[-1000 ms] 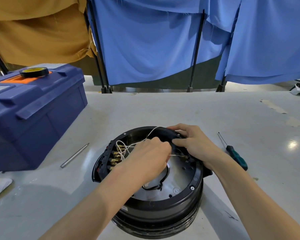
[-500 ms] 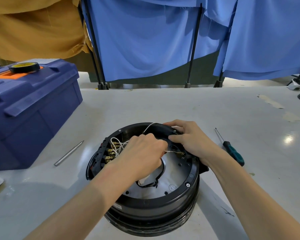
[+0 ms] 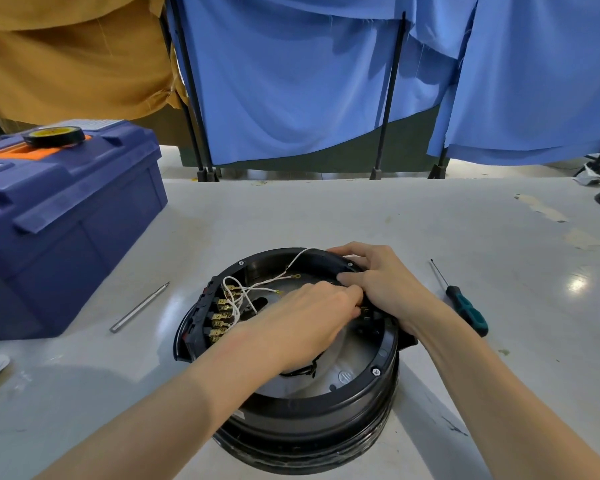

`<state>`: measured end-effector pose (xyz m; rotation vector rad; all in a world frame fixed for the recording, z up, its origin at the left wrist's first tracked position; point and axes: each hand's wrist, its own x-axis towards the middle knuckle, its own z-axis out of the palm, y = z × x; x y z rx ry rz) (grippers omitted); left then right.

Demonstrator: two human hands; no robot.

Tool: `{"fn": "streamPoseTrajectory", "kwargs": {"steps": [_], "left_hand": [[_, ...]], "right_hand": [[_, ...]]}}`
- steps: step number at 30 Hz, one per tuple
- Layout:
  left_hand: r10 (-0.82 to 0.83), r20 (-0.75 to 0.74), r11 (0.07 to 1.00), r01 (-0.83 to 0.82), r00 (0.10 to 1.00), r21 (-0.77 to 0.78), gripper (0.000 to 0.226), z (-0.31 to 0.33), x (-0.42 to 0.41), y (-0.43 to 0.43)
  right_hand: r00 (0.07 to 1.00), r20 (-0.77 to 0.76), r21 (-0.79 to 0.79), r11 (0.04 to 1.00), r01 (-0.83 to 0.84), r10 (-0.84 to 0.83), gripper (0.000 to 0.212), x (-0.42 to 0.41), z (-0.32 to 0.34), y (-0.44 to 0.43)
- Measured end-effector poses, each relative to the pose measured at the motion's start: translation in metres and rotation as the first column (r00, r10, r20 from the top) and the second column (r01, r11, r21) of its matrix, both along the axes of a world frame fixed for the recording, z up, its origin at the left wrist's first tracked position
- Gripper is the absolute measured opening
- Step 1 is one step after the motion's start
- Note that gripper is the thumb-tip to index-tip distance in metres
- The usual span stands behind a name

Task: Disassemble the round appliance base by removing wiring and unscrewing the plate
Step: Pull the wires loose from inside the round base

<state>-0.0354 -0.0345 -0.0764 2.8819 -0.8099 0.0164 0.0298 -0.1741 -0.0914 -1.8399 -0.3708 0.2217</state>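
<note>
Some white wires [image 3: 257, 289] are loose, but the plate [image 3: 347, 362] is still on. The right hand [image 3: 385, 285] holds the base [image 3: 326, 414] by its far right rim. The left hand [image 3: 309, 317] has curled fingers, maybe pinching something hidden.

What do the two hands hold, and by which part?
Right hand grips the round base by its far rim; left hand: curled fingers hide any hold.

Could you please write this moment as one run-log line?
step: wiring removal; left hand: working inside base; right hand: holds rim; screwdriver: on table

Nothing readable. Embossed mark [image 3: 343, 376] on round silver metal plate [image 3: 359, 353]: too small. Yellow label [image 3: 48, 133] on black tape roll [image 3: 54, 140]: blurred.
</note>
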Motion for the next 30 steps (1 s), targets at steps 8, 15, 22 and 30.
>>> {"fn": "streamPoseTrajectory", "kwargs": {"steps": [8, 15, 22, 30], "left_hand": [[-0.137, 0.014, 0.990, 0.137, 0.990, -0.030, 0.022, 0.005, 0.008, 0.006], [-0.205, 0.076, 0.973, 0.212, 0.976, -0.094, 0.020, 0.003, 0.010, 0.008], [-0.252, 0.104, 0.960, 0.262, 0.962, -0.102, 0.026, 0.007, 0.012, 0.009], [-0.272, 0.119, 0.955, 0.283, 0.955, -0.092, 0.026, 0.008, 0.013, 0.010]], "right_hand": [[0.999, -0.013, 0.025, 0.999, -0.034, 0.034, 0.039, 0.000, 0.000, -0.002], [0.996, -0.062, 0.070, 0.995, -0.065, 0.070, 0.040, 0.002, 0.000, -0.004], [0.996, -0.057, 0.066, 0.995, -0.070, 0.073, 0.040, 0.003, 0.000, -0.004], [0.996, -0.037, 0.052, 0.995, -0.080, 0.082, 0.041, 0.001, 0.000, -0.005]]}}
